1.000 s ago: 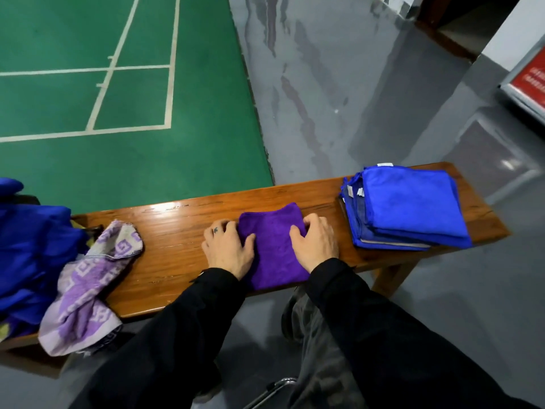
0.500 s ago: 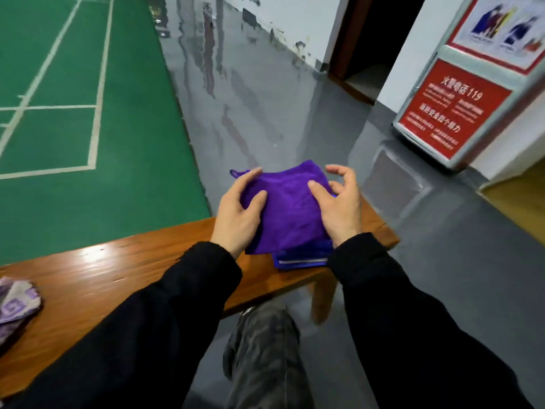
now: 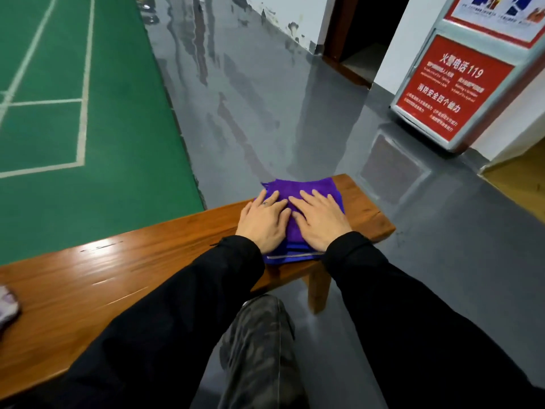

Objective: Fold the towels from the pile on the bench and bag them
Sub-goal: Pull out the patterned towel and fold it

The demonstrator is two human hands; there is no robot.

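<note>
Head view: a long glossy brown wooden bench (image 3: 141, 278) running from lower left up to its right end, one leg visible beneath that end, standing on a grey, shiny painted floor (image 3: 265, 119). Beyond the bench, on the left, a green sports court surface with white boundary lines (image 3: 88, 128); at upper right, a white wall with a dark doorway (image 3: 362, 33), and a red fire-safety notice board in a pale grey frame (image 3: 448, 87) leaning near the wall. Near the bench's right end, a folded purple terry towel (image 3: 300, 188) lying flat on top of a stack of folded blue towels (image 3: 292, 256), whose edges show just below the wrists and at the right side; roughly square in outline, so no clear long axis, its sides roughly parallel to the bench edges. Left hand (image 3: 264, 221) and right hand (image 3: 320, 221) side by side, palms down, pressing on the purple towel, fingers straight and slightly spread, pointing away from the body, thumbs almost meeting in the middle. Black sleeves to the wrists; a camouflage-patterned trouser leg (image 3: 259, 349) below the bench edge. At far left, on the bench, a small scrap of pale lilac cloth (image 3: 7, 305), cut off by the frame.
</note>
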